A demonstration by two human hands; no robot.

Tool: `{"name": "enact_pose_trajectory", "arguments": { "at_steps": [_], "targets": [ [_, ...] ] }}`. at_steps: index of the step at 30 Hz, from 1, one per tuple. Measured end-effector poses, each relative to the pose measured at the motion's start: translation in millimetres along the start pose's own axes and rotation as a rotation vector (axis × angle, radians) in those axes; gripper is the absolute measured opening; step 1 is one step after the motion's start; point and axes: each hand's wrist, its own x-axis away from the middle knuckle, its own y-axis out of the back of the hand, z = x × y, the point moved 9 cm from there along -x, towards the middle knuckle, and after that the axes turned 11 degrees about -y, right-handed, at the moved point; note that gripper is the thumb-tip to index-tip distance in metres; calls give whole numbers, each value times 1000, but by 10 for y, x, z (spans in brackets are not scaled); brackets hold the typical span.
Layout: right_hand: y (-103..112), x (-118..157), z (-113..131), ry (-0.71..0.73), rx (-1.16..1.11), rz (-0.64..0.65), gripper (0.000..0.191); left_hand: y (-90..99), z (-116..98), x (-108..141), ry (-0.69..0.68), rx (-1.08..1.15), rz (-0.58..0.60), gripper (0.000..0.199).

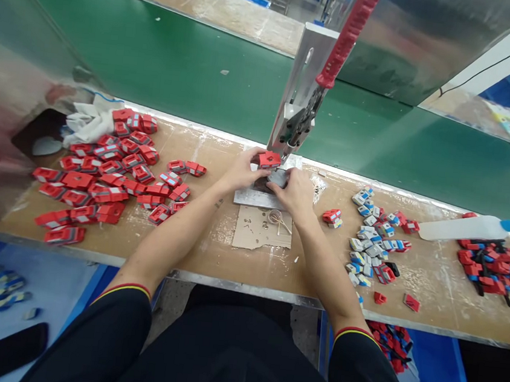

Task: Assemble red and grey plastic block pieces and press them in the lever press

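My left hand (247,171) is closed on a small red plastic toy part (270,159), its fingers at the part's left side. My right hand (297,190) has its thumb and fingers around a rounded grey piece (277,177), just below and right of the red part. Whether that grey piece is loose or rests on the press is hard to tell. Both hands are over the metal base plate (254,199) of a hand press (295,119), whose long red handle (351,37) points up and away.
Many red toy vehicle shells (111,167) lie to the left. White-and-blue parts (368,245) and red-and-black parts (488,267) are piled on the right, near a white squeeze bottle (461,228). A cardboard piece (257,234) holds a small round cup (275,217). Behind runs a green strip (203,76).
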Motion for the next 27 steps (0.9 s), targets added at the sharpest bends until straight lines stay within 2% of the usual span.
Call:
{"name": "enact_pose_trajectory", "arguments": {
  "at_steps": [3,6,8,13,21,27],
  "targets": [
    [49,0,24,33,-30,-10,54,-28,-23,10,23,-2,2,48],
    [51,17,59,175,-188,89,51,-53,-37,24,42,6,6,47],
    [37,14,42,214,-257,146,49,-78,-45,24,45,9,17,46],
    [-8,-57,-41,131,-306,149,54,-139,-66,-3,58,-15,38,42],
    [-7,-124,-93,73,-354,148,61,-221,-90,-58,51,-65,75,44],
    [18,-69,-156,69,-363,134,57,-282,-135,-89,16,-81,123,45]
  ]
}}
